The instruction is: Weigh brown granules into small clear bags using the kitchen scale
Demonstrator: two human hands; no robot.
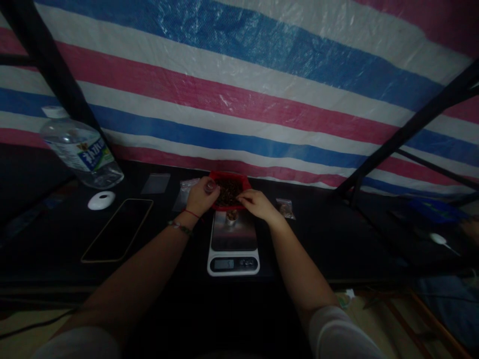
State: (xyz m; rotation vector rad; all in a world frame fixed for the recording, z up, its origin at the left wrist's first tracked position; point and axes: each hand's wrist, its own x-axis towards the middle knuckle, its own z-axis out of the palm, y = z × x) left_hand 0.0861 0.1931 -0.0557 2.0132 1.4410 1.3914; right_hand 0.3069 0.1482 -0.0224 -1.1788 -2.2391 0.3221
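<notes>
Beyond the left hand and the right hand, the view is filled by a striped sheet. Below both, a black table is seen. Well left of the left hand, a capped bottle is stood; nearer to that hand, a phone is laid flat, screen dark. On the near side of the hands, between the forearms, a scale is set, its reading too blurred to be made out. Between the hands, a red tray is placed. Left hand: fingers clamped round a small clear cup, held at the tray's left rim. Right hand: extended over the right rim, fingertips bunched; whether anything is pinched cannot be told. Just left of the left hand, a clear bag is laid; right of the right hand, a filled packet. Nearer than both hands, a small pot is stood on the scale, brown pieces heaped inside. Finest, the dark bits are spread in the tray, between the hands.
</notes>
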